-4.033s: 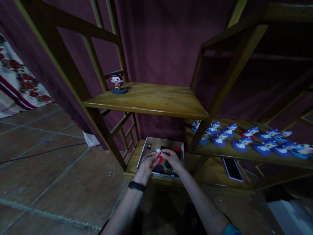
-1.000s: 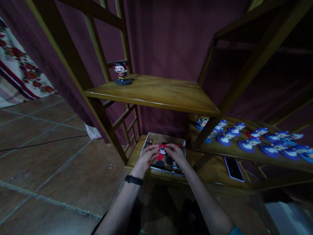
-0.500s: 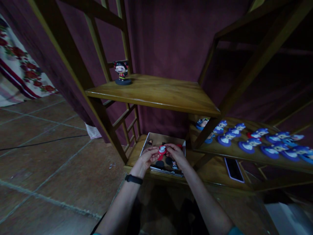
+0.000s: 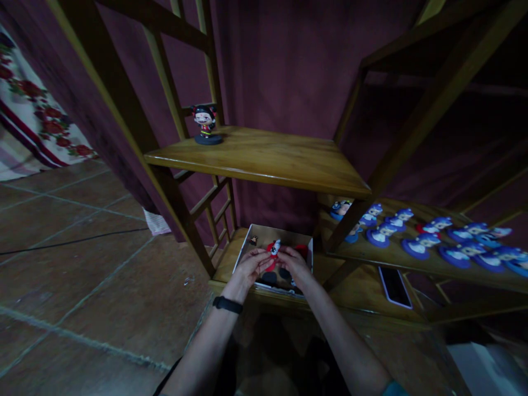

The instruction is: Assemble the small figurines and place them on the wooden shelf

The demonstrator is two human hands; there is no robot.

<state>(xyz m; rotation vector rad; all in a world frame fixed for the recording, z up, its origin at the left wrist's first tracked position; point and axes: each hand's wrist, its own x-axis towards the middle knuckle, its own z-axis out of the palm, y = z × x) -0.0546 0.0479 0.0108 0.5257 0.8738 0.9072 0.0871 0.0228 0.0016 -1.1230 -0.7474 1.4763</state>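
Note:
Between the fingers of both hands, above a shallow cardboard box (image 4: pixel 307 240), is a small figurine (image 4: pixel 275 247) with a white upper part and a red base. My left hand (image 4: pixel 252 264) pinches it from the left. From the right, my right hand (image 4: pixel 293 263) has its fingers closed on it too. Inside the box lie dark round bases (image 4: pixel 269 277), red pieces (image 4: pixel 302 250) and a small dark-haired figure part (image 4: pixel 253 240). My hands and the figurine hide part of the box's contents.
A dark-haired figurine (image 4: pixel 205 124) stands on the wooden shelf (image 4: pixel 264 151) above the box. Several blue-haired figurines (image 4: pixel 383 233) on round bases crowd the right shelf. A phone (image 4: pixel 395 286) lies on the bottom board. Wooden posts (image 4: pixel 165 187) frame the left side.
The figurine has turned and tilted in my fingers, so its white part now points up more. My right hand has shifted slightly inward and down, covering more of the box.

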